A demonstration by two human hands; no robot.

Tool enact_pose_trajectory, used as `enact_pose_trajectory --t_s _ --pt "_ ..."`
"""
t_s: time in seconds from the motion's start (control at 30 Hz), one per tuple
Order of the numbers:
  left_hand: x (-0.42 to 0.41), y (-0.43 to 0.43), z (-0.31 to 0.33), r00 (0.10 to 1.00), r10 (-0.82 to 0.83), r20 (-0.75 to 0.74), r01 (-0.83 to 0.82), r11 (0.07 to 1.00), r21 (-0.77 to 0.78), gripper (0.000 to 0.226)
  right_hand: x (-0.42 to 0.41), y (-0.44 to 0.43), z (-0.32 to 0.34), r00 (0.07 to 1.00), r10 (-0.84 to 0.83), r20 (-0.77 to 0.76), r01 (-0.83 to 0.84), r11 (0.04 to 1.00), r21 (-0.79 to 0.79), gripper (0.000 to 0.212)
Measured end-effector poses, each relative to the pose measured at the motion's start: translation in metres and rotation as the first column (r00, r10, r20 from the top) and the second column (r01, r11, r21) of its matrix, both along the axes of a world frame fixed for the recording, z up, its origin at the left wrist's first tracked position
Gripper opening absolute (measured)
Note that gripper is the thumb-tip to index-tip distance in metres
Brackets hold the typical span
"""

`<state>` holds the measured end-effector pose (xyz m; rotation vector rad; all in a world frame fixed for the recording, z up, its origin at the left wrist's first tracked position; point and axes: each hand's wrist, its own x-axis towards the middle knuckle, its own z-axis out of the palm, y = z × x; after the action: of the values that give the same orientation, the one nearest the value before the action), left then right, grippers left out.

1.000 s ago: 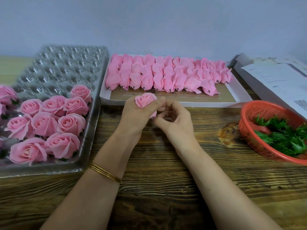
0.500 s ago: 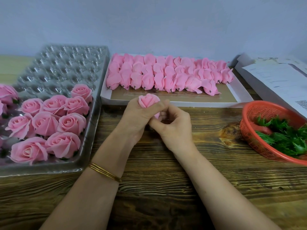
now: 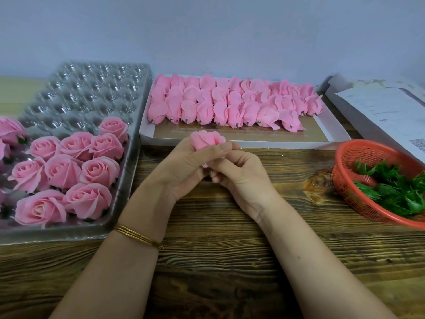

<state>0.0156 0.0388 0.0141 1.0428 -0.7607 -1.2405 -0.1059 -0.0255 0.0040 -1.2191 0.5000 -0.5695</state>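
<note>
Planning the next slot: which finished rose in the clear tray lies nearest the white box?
The rose alone at the group's back right, by the right wall of the clear tray; the others lie farther away.

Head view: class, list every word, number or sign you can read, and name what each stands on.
No text is readable.
White papers: printed lines, too blurred to read.
Square code patch on those papers: too blurred to read.
Rose bud: no text.

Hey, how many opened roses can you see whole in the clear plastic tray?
9 roses in the tray: one at the back; three next; three in the middle; two in front. More are cut off at the left edge.
</note>
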Motion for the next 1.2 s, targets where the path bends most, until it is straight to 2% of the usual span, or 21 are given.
enact_pose_trajectory --t_s 0.07,0.13,0.23,0.3,0.37,0.4,0.53,0.8,0.9,0.97,1.03,1.1,1.2 --pt "-0.001 0.000 0.000 1.000 0.019 0.017 -0.019 1.000 0.012 0.062 0.001 0.001 0.000 1.000 0.011 -0.004 -0.011 1.000 0.010 0.005" --pt "-0.002 0.000 0.000 0.999 0.037 0.014 -0.038 0.999 0.012 0.064 0.001 0.000 -0.001 1.000 0.014 0.001 -0.014 1.000 0.026 0.012" --pt "-0.002 -0.001 0.000 0.997 0.075 0.013 -0.075 0.997 0.016 0.046 -0.001 -0.001 -0.002 1.000 0.014 -0.009 -0.014 0.999 0.039 0.006" --pt "-0.003 -0.003 -0.002 0.991 0.131 0.016 -0.131 0.991 0.020 0.045 -0.002 0.001 -0.002 0.999 -0.022 -0.038 0.021 0.999 -0.044 0.011" --pt "-0.005 -0.005 -0.003 0.983 0.182 0.023 -0.182 0.983 -0.001 0.060 -0.001 0.004 -0.003 0.993 -0.097 -0.063 0.085 0.982 -0.169 0.018" --pt "-0.005 -0.005 -0.004 0.981 0.192 0.020 -0.192 0.981 -0.014 0.060 -0.001 0.004 -0.004 0.989 -0.133 -0.062 0.117 0.971 -0.209 0.020" --pt "-0.004 -0.005 -0.004 0.989 0.142 0.026 -0.142 0.990 -0.020 0.023 0.002 0.006 -0.002 0.983 -0.181 -0.038 0.166 0.955 -0.247 0.016" --pt "-0.001 -0.006 -0.005 0.992 0.120 0.036 -0.121 0.992 0.021 0.021 0.002 0.003 -0.003 0.998 -0.036 0.047 0.037 0.999 -0.020 0.023" --pt "-0.002 -0.005 -0.006 0.985 0.145 0.097 -0.147 0.989 0.017 0.033 0.001 0.002 -0.004 0.999 -0.030 0.031 0.030 0.999 0.029 0.019" --pt "-0.004 -0.005 -0.007 0.976 0.176 0.129 -0.176 0.984 -0.009 0.048 0.001 0.002 -0.004 0.998 -0.061 0.000 0.061 0.998 -0.016 0.018" --pt "-0.007 -0.006 -0.007 0.966 0.215 0.146 -0.214 0.977 -0.024 0.058 0.001 0.003 -0.006 0.991 -0.124 -0.045 0.117 0.984 -0.133 0.028" --pt "-0.010 -0.007 -0.007 0.961 0.230 0.156 -0.227 0.973 -0.032 0.053 0.003 0.005 -0.006 0.981 -0.181 -0.067 0.162 0.962 -0.221 0.033" --pt "-0.011 -0.007 -0.006 0.966 0.209 0.155 -0.206 0.978 -0.034 0.032 0.005 0.004 -0.007 0.976 -0.210 -0.051 0.189 0.945 -0.268 0.031"
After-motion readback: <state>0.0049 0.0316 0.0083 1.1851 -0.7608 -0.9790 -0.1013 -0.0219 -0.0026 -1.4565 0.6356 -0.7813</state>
